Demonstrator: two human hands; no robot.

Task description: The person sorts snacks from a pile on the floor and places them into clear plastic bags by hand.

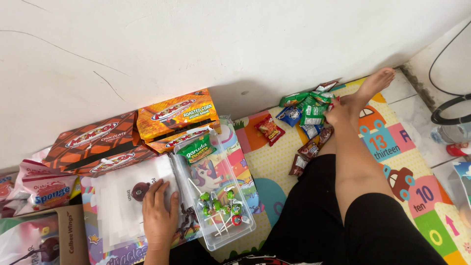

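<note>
At the lower left of the frame the left hand lies flat and open on a stack of white paper bags beside a clear tray of lollipops, while farther off at upper right the right hand reaches into a pile of snack packets, its grip unclear.

Bright, even daylight; soft shadows.
</note>
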